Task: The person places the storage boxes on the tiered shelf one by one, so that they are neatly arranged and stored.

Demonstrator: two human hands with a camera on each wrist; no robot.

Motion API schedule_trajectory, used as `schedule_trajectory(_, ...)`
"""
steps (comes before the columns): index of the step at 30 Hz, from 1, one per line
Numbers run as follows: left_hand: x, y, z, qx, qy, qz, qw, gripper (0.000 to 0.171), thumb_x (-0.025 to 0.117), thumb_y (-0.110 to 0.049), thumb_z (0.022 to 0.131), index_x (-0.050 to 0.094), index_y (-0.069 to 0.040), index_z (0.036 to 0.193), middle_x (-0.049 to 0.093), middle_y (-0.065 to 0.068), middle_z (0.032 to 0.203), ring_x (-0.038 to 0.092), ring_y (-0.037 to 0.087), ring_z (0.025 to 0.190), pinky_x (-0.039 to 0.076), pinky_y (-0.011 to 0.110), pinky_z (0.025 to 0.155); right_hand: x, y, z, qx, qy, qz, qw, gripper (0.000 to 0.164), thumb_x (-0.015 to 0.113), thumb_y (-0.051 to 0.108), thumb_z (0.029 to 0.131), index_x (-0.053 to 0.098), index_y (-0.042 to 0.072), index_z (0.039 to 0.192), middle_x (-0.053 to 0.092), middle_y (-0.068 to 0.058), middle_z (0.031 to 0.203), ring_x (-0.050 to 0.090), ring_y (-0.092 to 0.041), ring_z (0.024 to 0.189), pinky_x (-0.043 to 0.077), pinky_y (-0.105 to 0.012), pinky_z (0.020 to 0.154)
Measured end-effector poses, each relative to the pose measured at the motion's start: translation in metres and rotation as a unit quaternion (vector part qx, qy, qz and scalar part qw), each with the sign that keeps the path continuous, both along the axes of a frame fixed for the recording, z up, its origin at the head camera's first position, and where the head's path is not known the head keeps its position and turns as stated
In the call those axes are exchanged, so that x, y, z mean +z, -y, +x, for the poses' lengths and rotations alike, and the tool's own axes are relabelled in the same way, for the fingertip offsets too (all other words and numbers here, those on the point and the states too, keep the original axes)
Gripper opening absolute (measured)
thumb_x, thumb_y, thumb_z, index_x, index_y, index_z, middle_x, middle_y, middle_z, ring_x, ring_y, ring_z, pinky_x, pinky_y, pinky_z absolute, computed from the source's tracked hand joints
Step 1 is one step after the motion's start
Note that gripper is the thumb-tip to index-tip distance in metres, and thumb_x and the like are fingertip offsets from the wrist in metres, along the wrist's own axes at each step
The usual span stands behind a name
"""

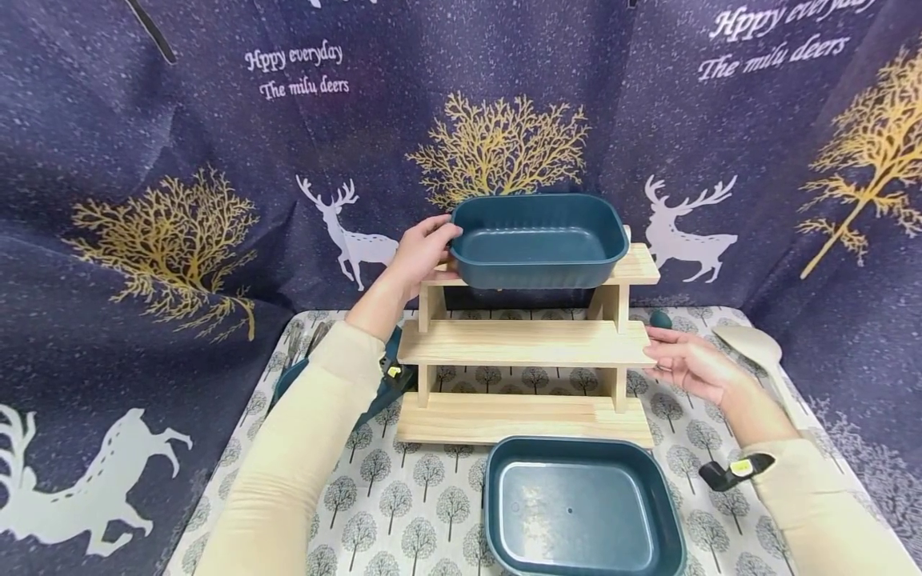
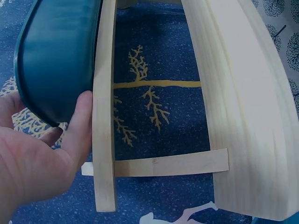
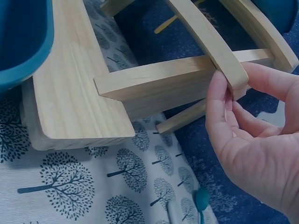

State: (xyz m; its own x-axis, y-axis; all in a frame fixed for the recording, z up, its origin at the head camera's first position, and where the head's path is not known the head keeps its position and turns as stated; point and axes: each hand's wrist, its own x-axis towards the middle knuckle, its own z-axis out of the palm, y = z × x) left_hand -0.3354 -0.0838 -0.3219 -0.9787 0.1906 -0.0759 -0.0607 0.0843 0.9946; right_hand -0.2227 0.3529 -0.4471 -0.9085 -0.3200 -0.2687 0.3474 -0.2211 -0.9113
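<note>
A three-tier wooden shelf rack (image 1: pixel 519 342) stands on the table. On its top tier sits a dark teal rectangular bin (image 1: pixel 533 276), upright and with nothing inside. My left hand (image 1: pixel 421 252) holds this bin by its left end, fingers at the rim; in the left wrist view the thumb (image 2: pixel 83 109) lies against its wall, close to the top board. At the rack's right side my right hand (image 1: pixel 687 360) grips the end of the middle board (image 3: pixel 205 39) between thumb and fingers, as the right wrist view shows.
A second teal bin (image 1: pixel 576 512) lies in front of the rack. Behind my left forearm are another teal container (image 1: pixel 288 376), partly hidden, and some metal utensils (image 1: pixel 294 340). To the right lie a beige ladle (image 1: pixel 752 344) and a dark green rounded utensil (image 1: pixel 660 319). A patterned curtain (image 1: pixel 403 120) hangs behind.
</note>
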Motion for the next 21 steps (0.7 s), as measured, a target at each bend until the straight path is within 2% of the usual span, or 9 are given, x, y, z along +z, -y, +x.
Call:
schedule_trajectory(3,0.000,0.005,0.007,0.008,-0.017,-0.007,0.9998,0.062,0.060,-0.039,0.103,0.042,-0.021,0.160,0.054,0.013,0.144,0.065,0.028,0.116,0.063,0.042,0.088,0.003,0.001,-0.002,-0.001,0.000,0.020,1.000,0.082,0.049,-0.006,0.103,-0.010,-0.009,0.160,0.073,0.004,0.110,0.072,-0.012,0.102,0.061,-0.029,0.089)
schedule_trajectory(6,0.002,0.011,0.019,0.023,-0.042,-0.012,0.9988,0.059,0.059,-0.039,0.103,0.044,-0.021,0.158,0.052,0.009,0.145,0.062,0.028,0.120,0.062,0.044,0.091,0.004,0.000,-0.005,0.000,-0.001,0.043,0.999,0.083,0.051,-0.003,0.103,-0.008,-0.009,0.160,0.073,0.005,0.108,0.072,-0.012,0.101,0.061,-0.029,0.090)
schedule_trajectory(8,0.002,0.015,0.031,0.032,-0.059,-0.017,0.9976,0.056,0.059,-0.036,0.103,0.046,-0.021,0.156,0.052,0.007,0.145,0.061,0.029,0.121,0.062,0.045,0.091,0.004,-0.001,-0.005,0.008,-0.006,0.055,0.998,0.083,0.052,-0.001,0.104,-0.008,-0.009,0.160,0.073,0.005,0.109,0.072,-0.011,0.102,0.061,-0.029,0.090)
schedule_trajectory(12,-0.003,0.025,0.059,0.039,-0.089,-0.022,0.9950,0.053,0.060,-0.026,0.103,0.048,-0.014,0.153,0.055,0.013,0.143,0.061,0.034,0.121,0.061,0.052,0.092,0.004,-0.004,-0.006,0.027,-0.024,0.068,0.997,0.082,0.051,-0.002,0.104,-0.008,-0.010,0.160,0.070,0.006,0.114,0.071,-0.012,0.105,0.060,-0.031,0.094)
schedule_trajectory(16,-0.021,0.036,0.092,0.022,-0.099,-0.033,0.9943,0.049,0.060,-0.017,0.102,0.049,-0.008,0.150,0.054,0.017,0.142,0.059,0.036,0.122,0.059,0.058,0.094,0.005,-0.006,-0.006,0.043,-0.041,0.072,0.996,0.080,0.050,-0.002,0.105,-0.008,-0.012,0.159,0.068,0.005,0.117,0.070,-0.014,0.107,0.059,-0.033,0.097)
schedule_trajectory(21,-0.056,0.043,0.136,-0.019,-0.080,-0.096,0.9920,0.048,0.061,-0.016,0.102,0.051,-0.010,0.148,0.055,0.012,0.142,0.063,0.035,0.114,0.061,0.050,0.092,0.004,-0.005,-0.007,0.047,-0.036,0.066,0.996,0.080,0.050,-0.003,0.105,-0.008,-0.013,0.158,0.068,0.004,0.116,0.071,-0.015,0.107,0.059,-0.033,0.096)
